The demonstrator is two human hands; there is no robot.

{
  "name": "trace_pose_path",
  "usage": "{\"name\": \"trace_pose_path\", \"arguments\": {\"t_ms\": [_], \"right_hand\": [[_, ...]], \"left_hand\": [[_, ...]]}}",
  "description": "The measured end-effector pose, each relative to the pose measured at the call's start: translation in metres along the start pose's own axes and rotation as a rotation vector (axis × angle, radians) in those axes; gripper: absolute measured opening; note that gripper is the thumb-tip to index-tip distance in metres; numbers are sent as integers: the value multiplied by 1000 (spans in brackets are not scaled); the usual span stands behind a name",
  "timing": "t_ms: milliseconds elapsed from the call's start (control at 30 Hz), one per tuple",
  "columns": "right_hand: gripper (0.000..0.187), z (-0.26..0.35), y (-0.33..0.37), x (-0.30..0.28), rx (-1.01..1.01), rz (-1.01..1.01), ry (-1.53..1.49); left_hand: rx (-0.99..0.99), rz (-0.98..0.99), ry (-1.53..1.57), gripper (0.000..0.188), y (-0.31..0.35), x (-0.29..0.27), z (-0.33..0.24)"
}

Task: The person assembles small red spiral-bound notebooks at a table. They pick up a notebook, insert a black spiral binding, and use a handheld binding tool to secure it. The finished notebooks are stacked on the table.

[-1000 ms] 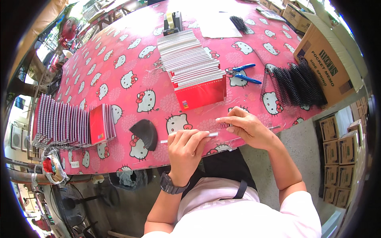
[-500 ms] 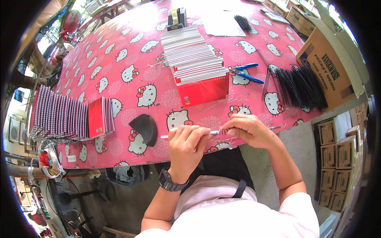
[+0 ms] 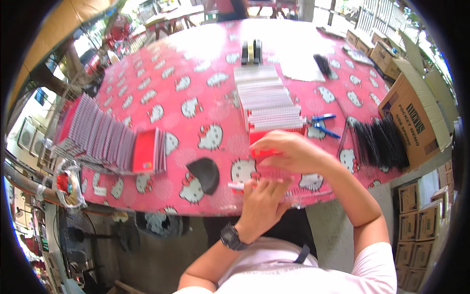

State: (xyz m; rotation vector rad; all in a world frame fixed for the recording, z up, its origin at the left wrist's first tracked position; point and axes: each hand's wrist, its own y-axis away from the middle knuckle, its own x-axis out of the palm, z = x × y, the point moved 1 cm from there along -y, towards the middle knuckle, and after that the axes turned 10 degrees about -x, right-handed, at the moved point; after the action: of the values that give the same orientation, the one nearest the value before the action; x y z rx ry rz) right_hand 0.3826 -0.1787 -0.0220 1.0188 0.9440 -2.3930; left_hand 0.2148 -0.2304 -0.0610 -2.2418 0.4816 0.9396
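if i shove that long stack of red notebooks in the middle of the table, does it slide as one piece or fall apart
Likely falls apart. The notebook stack is a loose, overlapping row lying on the table, so a push would probably fan it out. Each notebook looks thin and light, so likely a bit floppy. The patterned cloth looks smooth, so the lower ones may slide.

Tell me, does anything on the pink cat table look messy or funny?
Nothing looks spilled or broken. The notebooks at the left lie fanned in a leaning row, and the long stack in the middle is stepped, not square. A dark semicircular piece lies alone near the table edge.
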Motion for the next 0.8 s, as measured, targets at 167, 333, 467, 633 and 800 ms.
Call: {"name": "trace_pose_path", "arguments": {"t_ms": [167, 333, 467, 633, 800], "right_hand": [[75, -20, -102, 90, -267, 430, 89], [79, -20, -118, 114, -249, 666, 188], [66, -16, -109, 88, -131, 399, 88], [66, -13, -24, -4, 69, -48, -550], [70, -13, 92, -6, 363, -208, -865]], "left_hand": [[52, 82, -93, 30, 11, 2, 19], [59, -38, 43, 27, 8, 0, 8], [89, 61, -21, 26, 12, -2, 17], [65, 9, 45, 22, 9, -3, 13], [107, 32, 75, 20, 0, -1, 21]]}}
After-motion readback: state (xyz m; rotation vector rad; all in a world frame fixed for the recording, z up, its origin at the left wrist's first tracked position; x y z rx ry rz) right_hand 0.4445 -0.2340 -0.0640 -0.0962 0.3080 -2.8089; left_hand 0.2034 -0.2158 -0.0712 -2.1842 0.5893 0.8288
